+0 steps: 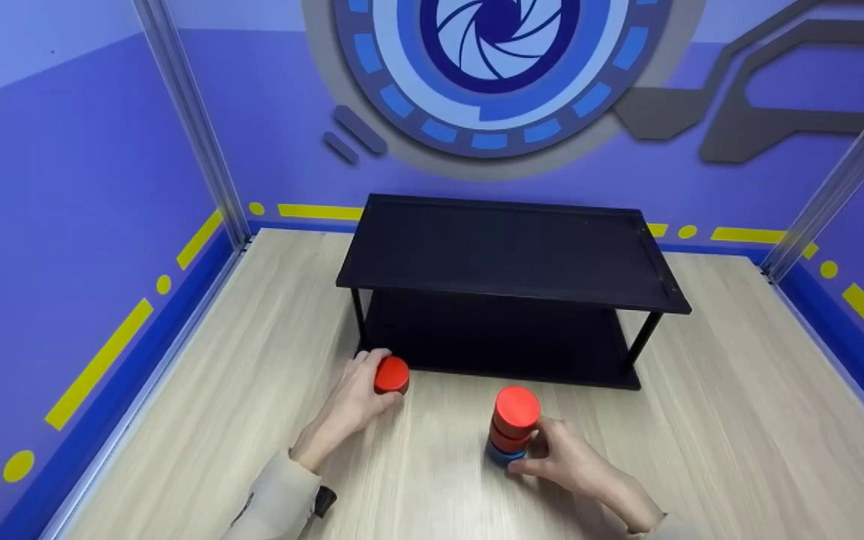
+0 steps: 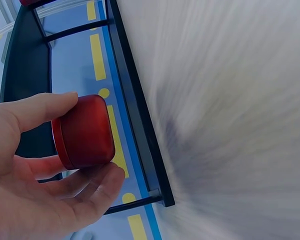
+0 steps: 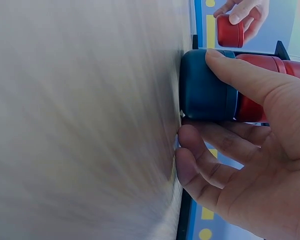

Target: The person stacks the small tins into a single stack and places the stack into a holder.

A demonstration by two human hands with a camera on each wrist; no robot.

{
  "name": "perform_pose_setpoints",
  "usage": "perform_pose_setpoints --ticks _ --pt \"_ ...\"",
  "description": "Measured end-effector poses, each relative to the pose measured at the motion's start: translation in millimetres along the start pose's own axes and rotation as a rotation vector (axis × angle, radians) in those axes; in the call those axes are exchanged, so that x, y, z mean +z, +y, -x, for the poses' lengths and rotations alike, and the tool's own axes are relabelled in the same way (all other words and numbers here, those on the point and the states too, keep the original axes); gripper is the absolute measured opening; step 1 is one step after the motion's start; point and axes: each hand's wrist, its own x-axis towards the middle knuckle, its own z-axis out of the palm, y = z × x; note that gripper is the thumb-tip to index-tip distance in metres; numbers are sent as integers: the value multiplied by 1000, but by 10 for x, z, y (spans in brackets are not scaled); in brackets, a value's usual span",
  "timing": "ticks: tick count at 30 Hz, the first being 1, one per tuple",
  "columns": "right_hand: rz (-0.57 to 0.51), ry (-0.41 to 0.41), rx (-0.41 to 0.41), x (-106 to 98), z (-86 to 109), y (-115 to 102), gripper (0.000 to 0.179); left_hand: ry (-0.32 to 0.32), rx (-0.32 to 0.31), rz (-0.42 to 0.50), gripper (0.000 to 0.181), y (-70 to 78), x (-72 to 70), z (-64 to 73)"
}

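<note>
My left hand [image 1: 357,394] grips a small red round tin [image 2: 87,132] between thumb and fingers, held above the wooden table near the front left corner of a black two-tier shelf. Further right stands an upright stack, with a blue tin [image 3: 207,85] at the bottom and red tin parts [image 1: 517,409] on top. My right hand [image 1: 571,457] holds this stack low down, thumb on the blue tin and fingers round its other side. The blue tin's base is at the tabletop; whether it touches cannot be made out. Part of the stack's upper end is cut off in the right wrist view.
The black shelf [image 1: 507,247] stands behind both hands, its lower board [image 1: 492,337] just beyond the tins. Thin posts [image 1: 643,341] carry its top board. Blue printed walls [image 1: 87,225] with metal corner profiles [image 1: 192,120] enclose the wooden table [image 1: 732,390].
</note>
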Motion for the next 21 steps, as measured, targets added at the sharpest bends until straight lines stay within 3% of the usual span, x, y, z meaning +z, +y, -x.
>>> perform_pose_setpoints --ticks 21 --pt "-22 -1 -30 -5 2 4 48 -2 72 -7 62 174 37 10"
